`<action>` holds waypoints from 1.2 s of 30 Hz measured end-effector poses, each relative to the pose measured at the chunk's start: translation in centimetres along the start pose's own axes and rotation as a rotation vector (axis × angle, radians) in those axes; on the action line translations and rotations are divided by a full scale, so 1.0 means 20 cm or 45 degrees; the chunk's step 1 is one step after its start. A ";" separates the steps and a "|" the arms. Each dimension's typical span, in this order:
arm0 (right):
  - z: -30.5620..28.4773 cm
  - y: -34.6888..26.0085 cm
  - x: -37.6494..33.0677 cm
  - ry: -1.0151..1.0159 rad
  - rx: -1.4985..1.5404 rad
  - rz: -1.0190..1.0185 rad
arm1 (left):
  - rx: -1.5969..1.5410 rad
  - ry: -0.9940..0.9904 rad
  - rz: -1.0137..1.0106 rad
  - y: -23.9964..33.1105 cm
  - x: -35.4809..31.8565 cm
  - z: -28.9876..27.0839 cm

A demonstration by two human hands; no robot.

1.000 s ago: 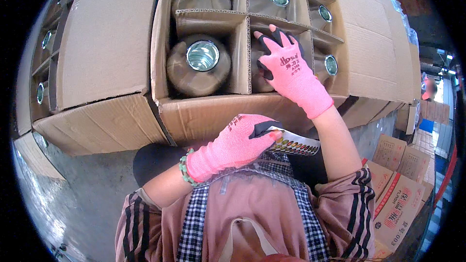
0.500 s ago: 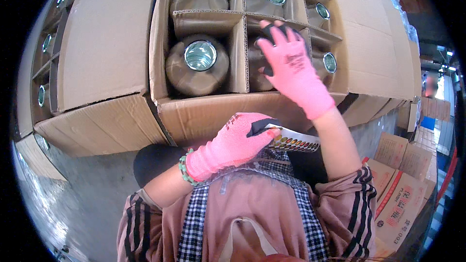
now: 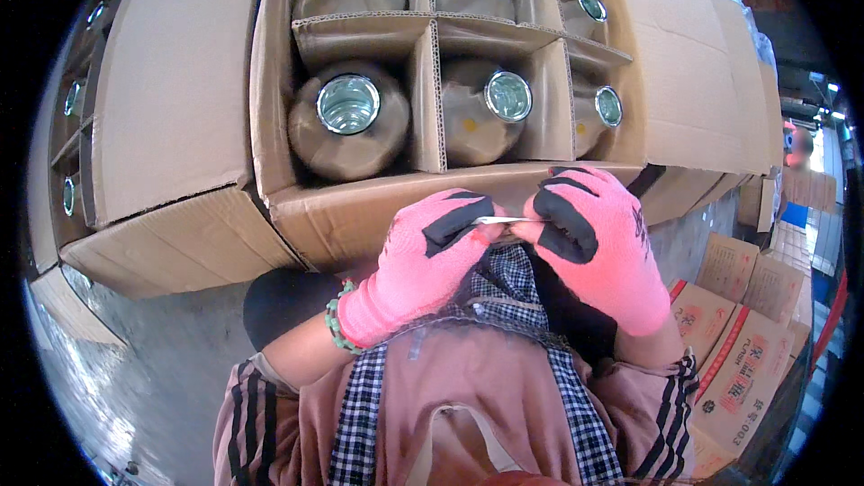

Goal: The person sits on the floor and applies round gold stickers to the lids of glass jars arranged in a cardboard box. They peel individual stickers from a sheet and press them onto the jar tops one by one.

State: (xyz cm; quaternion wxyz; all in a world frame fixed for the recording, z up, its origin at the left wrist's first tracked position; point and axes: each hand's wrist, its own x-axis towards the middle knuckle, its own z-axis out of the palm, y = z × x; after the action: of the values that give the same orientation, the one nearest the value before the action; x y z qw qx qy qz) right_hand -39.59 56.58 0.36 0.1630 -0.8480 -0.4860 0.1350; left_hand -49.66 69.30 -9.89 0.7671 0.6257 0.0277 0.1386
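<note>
In front of my belly, my left hand [image 3: 427, 247] and my right hand [image 3: 607, 238], both in pink gloves with black fingertips, pinch a sticker sheet [image 3: 506, 219] between them. The sheet now shows edge-on as a thin white strip, its printed face hidden. Just beyond my hands, an open cardboard carton [image 3: 360, 211] holds several round-bodied glass bottles, each in its own compartment. A yellow round sticker [image 3: 470, 125] is on the near middle bottle [image 3: 472, 146]. Another yellow sticker [image 3: 580, 128] is on the near right bottle [image 3: 597, 139]. The near left bottle [image 3: 351, 151] shows no sticker.
Cardboard dividers [image 3: 435, 94] separate the bottles. At the left stands another carton of bottles [image 3: 67, 148], beside a wide folded flap [image 3: 175, 81]. Closed printed cartons [image 3: 738, 378] are stacked at the right. Farther off at the right, a person [image 3: 796, 148] is partly visible.
My right hand has come back from the near middle bottle to the sticker sheet and grips it. The sheet has tilted edge-on. The carton has shifted slightly left in view.
</note>
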 end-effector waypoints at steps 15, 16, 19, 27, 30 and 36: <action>0.09 0.01 0.00 0.396 -0.275 -0.463 | -0.317 0.089 -0.468 0.11 -0.02 0.00; 0.08 0.00 0.00 0.372 -0.286 -0.455 | -0.347 0.092 -0.486 0.11 -0.02 0.00; 0.07 -0.03 0.01 0.355 -0.225 -0.381 | -0.209 0.068 -0.470 0.11 -0.02 -0.02; 0.06 -0.07 0.00 0.155 0.177 0.039 | -0.217 0.142 -0.270 0.05 -0.05 0.00; 0.04 -0.08 0.00 0.102 0.198 0.111 | -0.194 0.142 -0.192 0.05 -0.05 0.00; 0.04 -0.09 0.00 0.183 0.047 0.005 | -0.121 0.170 -0.219 0.06 -0.05 -0.01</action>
State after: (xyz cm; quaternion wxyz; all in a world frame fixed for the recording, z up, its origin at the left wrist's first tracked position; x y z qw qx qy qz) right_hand -41.36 57.67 0.33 0.2126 -0.8533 -0.4689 0.0830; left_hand -50.91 69.51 -8.91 0.8015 0.5733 0.1257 0.1147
